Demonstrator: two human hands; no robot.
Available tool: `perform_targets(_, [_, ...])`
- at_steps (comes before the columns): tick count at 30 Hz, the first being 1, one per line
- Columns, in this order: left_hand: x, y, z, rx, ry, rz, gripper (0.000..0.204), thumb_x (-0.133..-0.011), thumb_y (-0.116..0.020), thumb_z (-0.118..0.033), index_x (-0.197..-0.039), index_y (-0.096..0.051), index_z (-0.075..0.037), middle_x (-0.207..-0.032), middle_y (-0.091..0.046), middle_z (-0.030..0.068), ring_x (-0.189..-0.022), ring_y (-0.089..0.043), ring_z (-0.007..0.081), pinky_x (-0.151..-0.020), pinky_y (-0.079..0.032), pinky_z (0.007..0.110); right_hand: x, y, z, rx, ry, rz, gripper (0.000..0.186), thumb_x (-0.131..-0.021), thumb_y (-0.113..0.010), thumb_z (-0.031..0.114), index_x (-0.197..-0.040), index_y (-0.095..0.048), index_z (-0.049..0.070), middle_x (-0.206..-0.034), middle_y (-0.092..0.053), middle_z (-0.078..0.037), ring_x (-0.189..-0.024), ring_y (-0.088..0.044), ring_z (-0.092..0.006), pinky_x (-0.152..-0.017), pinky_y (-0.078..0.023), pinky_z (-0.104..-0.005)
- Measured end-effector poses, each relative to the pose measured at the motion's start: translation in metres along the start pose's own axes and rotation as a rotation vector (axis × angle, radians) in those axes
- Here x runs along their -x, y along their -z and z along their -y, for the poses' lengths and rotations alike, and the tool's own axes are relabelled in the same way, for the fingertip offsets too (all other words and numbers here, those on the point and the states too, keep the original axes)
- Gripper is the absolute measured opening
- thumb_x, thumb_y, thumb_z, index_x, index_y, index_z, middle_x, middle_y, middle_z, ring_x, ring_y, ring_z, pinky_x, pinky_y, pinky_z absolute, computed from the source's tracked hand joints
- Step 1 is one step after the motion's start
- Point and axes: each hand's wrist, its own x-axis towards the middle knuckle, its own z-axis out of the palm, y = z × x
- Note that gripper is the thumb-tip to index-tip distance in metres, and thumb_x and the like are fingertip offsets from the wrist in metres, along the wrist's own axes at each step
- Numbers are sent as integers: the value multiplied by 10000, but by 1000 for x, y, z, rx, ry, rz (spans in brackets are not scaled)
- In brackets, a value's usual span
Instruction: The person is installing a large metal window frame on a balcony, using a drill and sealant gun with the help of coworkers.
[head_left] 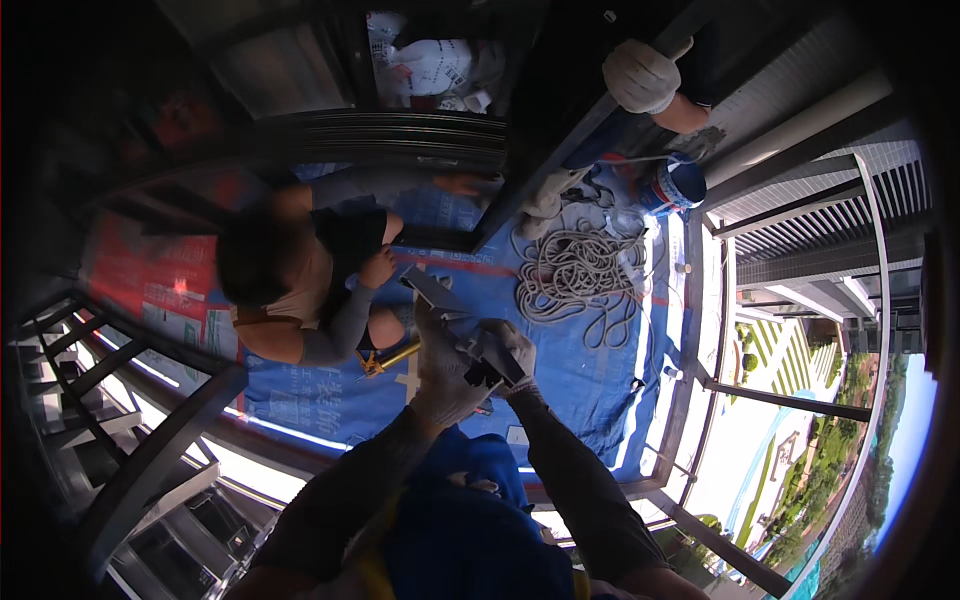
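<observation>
Both forearms rose from the lower edge and converged near the middle, above the blue floor covering [590, 400]. The gloved left hand [445, 378] pointed away from the body, its fingers near a grey strip [437, 293]; whether they were closed on anything could not be told. The gloved right hand [515, 348] bent inward beside it, fingers wrapped around a dark piece [497, 361] that lay between the two hands. Left of them crouched a co-worker [320, 265], near a yellow tool [398, 356]; beyond the right hand lay a heap of rope [570, 278].
</observation>
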Motion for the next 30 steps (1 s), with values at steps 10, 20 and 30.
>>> perform_targets(10, [-91, -23, 95, 148, -97, 170, 1070, -605, -945, -288, -1449, -373, 37, -1429, -431, 269, -1388, -406, 448, -1188, -331, 514, -70, 201, 79, -759, -483, 209, 770, -973, -570, 593, -1382, -540, -59, -1293, -656, -158, -1173, -651, -225, -962, -539, -355])
perform_targets(20, [-138, -60, 198, 39, -167, 19, 912, -691, -880, -287, -1446, -460, 4, -1386, -540, 248, -1321, -527, 408, -1128, -416, 491, -156, 118, 85, -10, -346, 155, 258, -997, -553, 167, -1078, -648, -59, -791, -682, -240, -698, -696, -389, -587, -510, -408])
perform_targets(30, [-111, -77, 232, -148, 204, -218, 737, -777, -808, -91, -1398, -435, 42, -1343, -499, 273, -1265, -496, 462, -1100, -408, 500, -218, 35, 25, 113, -157, -19, 284, -992, -493, 203, -1047, -661, -20, -926, -681, -283, -868, -674, -456, -676, -527, -500])
